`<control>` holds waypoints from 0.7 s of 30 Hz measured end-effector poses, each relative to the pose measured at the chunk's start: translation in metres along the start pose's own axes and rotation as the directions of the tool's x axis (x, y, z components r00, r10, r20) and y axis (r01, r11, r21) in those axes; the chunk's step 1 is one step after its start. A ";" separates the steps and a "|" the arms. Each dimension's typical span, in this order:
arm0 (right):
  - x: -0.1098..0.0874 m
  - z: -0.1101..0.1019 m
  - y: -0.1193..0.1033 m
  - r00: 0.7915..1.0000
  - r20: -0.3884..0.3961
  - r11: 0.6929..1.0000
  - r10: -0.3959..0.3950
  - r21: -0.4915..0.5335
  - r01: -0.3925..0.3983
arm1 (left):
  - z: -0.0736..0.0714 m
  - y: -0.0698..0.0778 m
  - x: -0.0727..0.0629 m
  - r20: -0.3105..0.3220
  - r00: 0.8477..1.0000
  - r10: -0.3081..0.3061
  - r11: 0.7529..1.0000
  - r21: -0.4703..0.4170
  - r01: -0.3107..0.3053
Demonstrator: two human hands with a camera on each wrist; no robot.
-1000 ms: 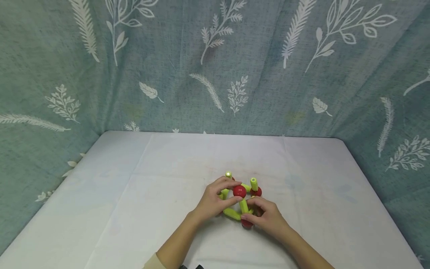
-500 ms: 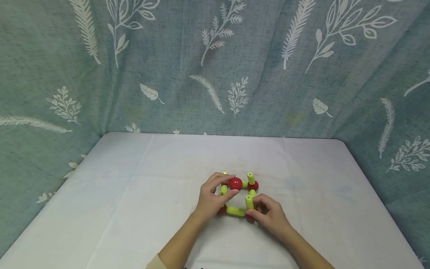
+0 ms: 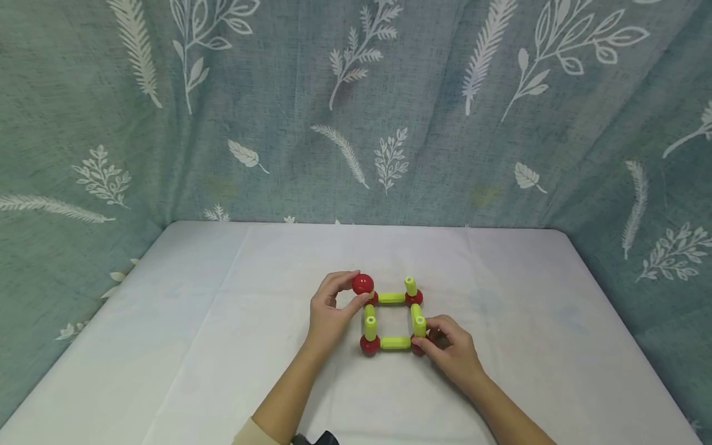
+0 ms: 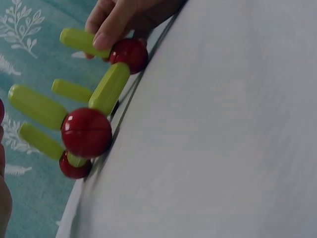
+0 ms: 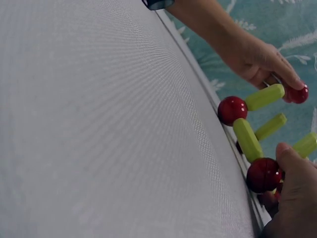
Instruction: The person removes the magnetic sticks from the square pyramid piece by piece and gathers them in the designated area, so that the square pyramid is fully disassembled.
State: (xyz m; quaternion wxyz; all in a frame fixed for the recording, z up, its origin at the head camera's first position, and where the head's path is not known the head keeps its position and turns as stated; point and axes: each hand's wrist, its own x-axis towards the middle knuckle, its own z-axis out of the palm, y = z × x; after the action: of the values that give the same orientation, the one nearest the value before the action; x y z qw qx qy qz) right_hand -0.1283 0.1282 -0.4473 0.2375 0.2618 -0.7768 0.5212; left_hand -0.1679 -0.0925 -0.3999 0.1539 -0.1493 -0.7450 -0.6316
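Note:
A square frame (image 3: 395, 342) of yellow-green rods lies on the table, with a red ball at every corner and rods standing up from the corners. My left hand (image 3: 328, 315) pinches a loose red ball (image 3: 363, 283) between thumb and fingers, above the far-left corner, where it hides the upright rod. At the near-right corner, my right hand (image 3: 453, 352) pinches the upright rod (image 3: 419, 326) low down, its thumb partly covering the red corner ball (image 5: 263, 175). The near-left corner ball (image 4: 87, 133) bears an upright rod (image 3: 371, 328) that neither hand touches.
A white cloth covers the table (image 3: 250, 346). Behind it and at the sides hangs a green-blue curtain (image 3: 278, 111) with white leaf prints. A small dark object (image 3: 316, 439) shows at the bottom edge of the head view.
My left hand has moved the loose ball left and away from me, from the near-right corner to the far-left one. The frame has turned to sit squarer, with my right hand still on it.

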 end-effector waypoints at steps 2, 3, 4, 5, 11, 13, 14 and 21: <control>0.000 0.000 0.001 1.000 0.013 1.000 0.013 0.002 -0.013 | -0.003 -0.004 0.004 -0.016 1.000 0.018 1.000 0.017 -0.018; 0.000 -0.001 0.001 0.999 0.025 1.000 0.020 0.005 -0.020 | -0.005 -0.006 0.005 -0.022 1.000 0.018 0.999 0.035 -0.017; 0.000 -0.001 0.001 0.999 0.039 1.000 0.026 0.009 -0.026 | -0.007 -0.008 0.008 -0.028 0.999 0.017 0.998 0.055 -0.015; 0.000 -0.001 0.002 0.998 0.054 0.999 0.028 0.014 -0.029 | -0.009 -0.011 0.010 -0.030 0.999 0.016 0.997 0.071 -0.013; 0.001 -0.005 0.005 0.994 0.100 0.998 0.052 0.035 -0.056 | -0.022 -0.054 0.026 0.029 0.996 -0.089 0.995 0.051 0.087; 0.002 -0.005 0.006 0.994 0.098 0.999 0.046 0.023 -0.048 | -0.027 -0.073 0.031 0.047 0.990 -0.130 0.991 0.032 0.129; 0.003 -0.006 0.007 0.995 0.094 0.999 0.041 0.014 -0.042 | -0.029 -0.079 0.033 0.050 0.988 -0.144 0.989 0.036 0.142; 0.006 -0.012 0.014 0.993 0.115 0.999 -0.017 -0.035 0.021 | -0.041 -0.107 0.047 0.036 0.977 -0.210 0.971 0.122 0.204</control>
State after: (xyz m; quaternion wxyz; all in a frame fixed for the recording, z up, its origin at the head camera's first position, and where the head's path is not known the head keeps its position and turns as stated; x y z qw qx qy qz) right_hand -0.1410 0.1429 -0.4493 0.2021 0.2942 -0.7961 0.4888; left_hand -0.2535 -0.1485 -0.4692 0.0775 -0.0768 -0.7960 -0.5954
